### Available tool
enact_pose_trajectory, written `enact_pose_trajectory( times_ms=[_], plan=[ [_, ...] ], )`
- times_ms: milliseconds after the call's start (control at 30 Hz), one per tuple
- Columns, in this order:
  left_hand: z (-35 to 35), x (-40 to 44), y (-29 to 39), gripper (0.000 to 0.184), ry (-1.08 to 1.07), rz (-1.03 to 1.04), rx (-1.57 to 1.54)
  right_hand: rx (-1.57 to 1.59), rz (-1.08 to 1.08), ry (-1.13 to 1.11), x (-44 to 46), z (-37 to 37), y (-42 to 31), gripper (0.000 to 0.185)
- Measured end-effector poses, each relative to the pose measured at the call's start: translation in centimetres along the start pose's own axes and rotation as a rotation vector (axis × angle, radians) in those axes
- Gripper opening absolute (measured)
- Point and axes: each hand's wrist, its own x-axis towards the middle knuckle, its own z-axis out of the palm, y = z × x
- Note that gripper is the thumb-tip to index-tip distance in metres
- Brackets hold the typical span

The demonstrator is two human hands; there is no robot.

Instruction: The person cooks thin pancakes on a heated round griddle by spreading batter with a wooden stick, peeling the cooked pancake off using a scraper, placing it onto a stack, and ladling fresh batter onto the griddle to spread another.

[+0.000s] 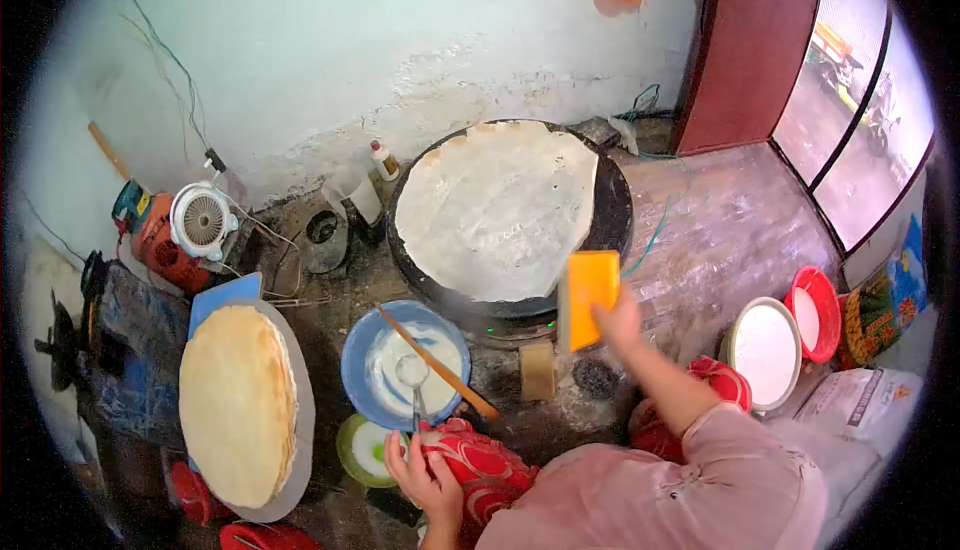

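Observation:
My right hand (618, 318) grips a yellow rectangular scraper (592, 295) at the lower right edge of the round dark griddle (618, 215). A thin pale sheet of batter (500, 210) covers most of the griddle. My left hand (428, 475) is at the bottom, fingers curled around the handle of a metal ladle (412, 372). The ladle's head is over white batter in a blue basin (365, 340). Across that basin lies a wooden stick (435, 358). A green bowl (350, 450) with white liquid is beside my left hand.
Stacked round flatbreads (235, 405) lie on a board at the left. A small fan (203, 220) and a bottle (384, 161) stand behind. At the right are a white-filled bucket (765, 354), a red basin (828, 320) and sacks (860, 405). A brown block (537, 371) sits before the griddle.

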Motion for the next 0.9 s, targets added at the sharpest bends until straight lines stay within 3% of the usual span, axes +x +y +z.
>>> enact_pose_trajectory(
  times_ms=[33,100,133,200,233,300,367,567,667,733,900],
  plan=[
    [-0.1,0.1,0.1,0.033,0.007,0.012,-0.02,-0.018,-0.158,-0.019,-3.3,0.4,-1.3,0.049],
    [0.2,0.0,-0.3,0.033,0.02,0.02,-0.04,0.065,-0.246,-0.268,-8.2,0.6,-3.2,0.048],
    [0.1,-0.1,-0.3,0.034,0.003,0.032,-0.072,0.064,-0.248,-0.277,-9.0,0.1,-4.1,0.048],
    [0.1,-0.3,-0.4,0.035,0.022,0.087,-0.137,-0.131,-0.326,-0.547,-9.8,-0.5,-5.8,0.047],
    [0.0,-0.2,-0.5,0.035,0.028,0.077,-0.133,-0.132,-0.333,-0.558,-9.3,-0.7,-6.5,0.047],
    [-0.3,-0.2,-0.7,0.035,0.019,0.11,-0.11,-0.274,-0.896,-0.358,-7.2,-1.5,-7.5,0.039],
    [-0.2,-0.5,-1.2,0.035,0.037,0.098,-0.082,-0.345,-1.161,-0.248,-4.8,-0.9,-7.4,0.033],
    [-0.4,-0.2,-1.6,0.031,0.051,0.086,-0.131,-0.379,-1.264,-0.323,-3.7,4.9,-8.1,0.035],
    [-0.7,0.2,-1.2,0.032,0.037,0.104,-0.098,-0.438,-1.215,-0.297,-3.4,9.5,-10.7,0.029],
    [-0.6,0.4,-1.2,0.032,0.042,0.129,-0.082,-0.499,-1.207,-0.152,-2.8,12.5,-12.5,0.03],
    [-0.4,0.4,-1.3,0.033,-0.005,0.132,-0.136,-0.611,-1.08,-0.154,-0.2,15.7,-15.2,0.031]
  ],
)
